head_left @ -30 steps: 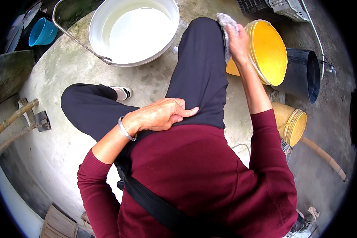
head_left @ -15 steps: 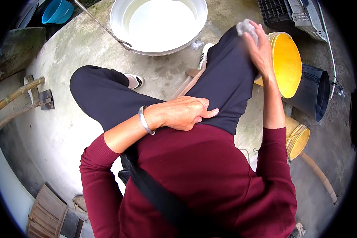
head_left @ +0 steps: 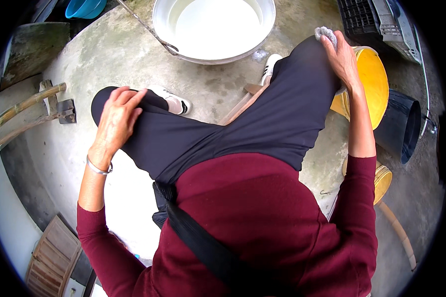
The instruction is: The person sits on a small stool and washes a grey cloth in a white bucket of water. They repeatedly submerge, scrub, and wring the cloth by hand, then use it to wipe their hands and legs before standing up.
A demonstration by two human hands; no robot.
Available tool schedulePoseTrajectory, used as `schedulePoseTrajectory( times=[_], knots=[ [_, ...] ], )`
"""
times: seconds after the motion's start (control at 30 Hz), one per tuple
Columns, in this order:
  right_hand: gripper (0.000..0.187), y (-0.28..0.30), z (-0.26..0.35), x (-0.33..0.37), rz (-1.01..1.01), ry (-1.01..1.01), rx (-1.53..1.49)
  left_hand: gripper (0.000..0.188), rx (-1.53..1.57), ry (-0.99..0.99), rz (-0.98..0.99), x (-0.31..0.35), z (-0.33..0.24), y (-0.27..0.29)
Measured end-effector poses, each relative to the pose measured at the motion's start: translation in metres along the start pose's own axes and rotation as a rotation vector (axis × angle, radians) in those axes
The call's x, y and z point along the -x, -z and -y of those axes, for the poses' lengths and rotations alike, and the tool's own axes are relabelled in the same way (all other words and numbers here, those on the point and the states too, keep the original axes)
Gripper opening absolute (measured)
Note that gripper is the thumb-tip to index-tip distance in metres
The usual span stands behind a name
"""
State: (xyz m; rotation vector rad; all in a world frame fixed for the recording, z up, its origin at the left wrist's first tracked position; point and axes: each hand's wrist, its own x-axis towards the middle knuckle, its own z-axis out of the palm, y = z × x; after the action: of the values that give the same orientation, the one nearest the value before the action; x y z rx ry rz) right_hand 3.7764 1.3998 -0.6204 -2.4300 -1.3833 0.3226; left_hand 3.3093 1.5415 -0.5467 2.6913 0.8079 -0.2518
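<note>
My left hand (head_left: 116, 119) lies on my left knee (head_left: 100, 101), fingers stretched out and apart, holding nothing. A metal bangle (head_left: 98, 169) circles that wrist. At my right knee, my right hand (head_left: 344, 59) is closed around a crumpled grey scrubber (head_left: 326, 33) that looks like steel wool. Part of the scrubber is hidden by the fingers. Ahead of me on the concrete floor stands a wide metal basin (head_left: 213, 61) of whitish liquid, out of contact with both hands. A yellow bucket (head_left: 374, 89) lies tipped just beyond my right wrist.
A black bucket (head_left: 399, 126) and another yellow bucket (head_left: 383, 183) lie at the right, near a curved wooden handle (head_left: 399, 232). Black and grey crates (head_left: 376, 24) stand at the far right. Long-handled tools (head_left: 27, 106) are at the left. A blue tub (head_left: 85, 9) stands far left.
My left hand has moved from my lap out to my left knee, its fingers spreading. My right hand stays at the right knee with the scrubber. The whole view has shifted slightly.
</note>
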Motion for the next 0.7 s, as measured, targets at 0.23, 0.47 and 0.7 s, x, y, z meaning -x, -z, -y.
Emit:
schedulePoseTrajectory(
  times=[0.23, 0.47, 0.7],
  knots=[
    [0.043, 0.011, 0.006, -0.007, 0.105, 0.015, 0.001, 0.049, 0.034, 0.231, 0.146, 0.031, 0.057, -0.041],
    [0.042, 0.022, 0.004, -0.021, 0.192, 0.073, -0.010, 0.082, 0.081, 0.150, 0.182, 0.022, 0.060, -0.040],
    [0.035, 0.002, 0.011, -0.031, 0.193, 0.132, 0.081, 0.090, 0.071, 0.143, 0.207, 0.006, 0.058, -0.034]
  ],
)
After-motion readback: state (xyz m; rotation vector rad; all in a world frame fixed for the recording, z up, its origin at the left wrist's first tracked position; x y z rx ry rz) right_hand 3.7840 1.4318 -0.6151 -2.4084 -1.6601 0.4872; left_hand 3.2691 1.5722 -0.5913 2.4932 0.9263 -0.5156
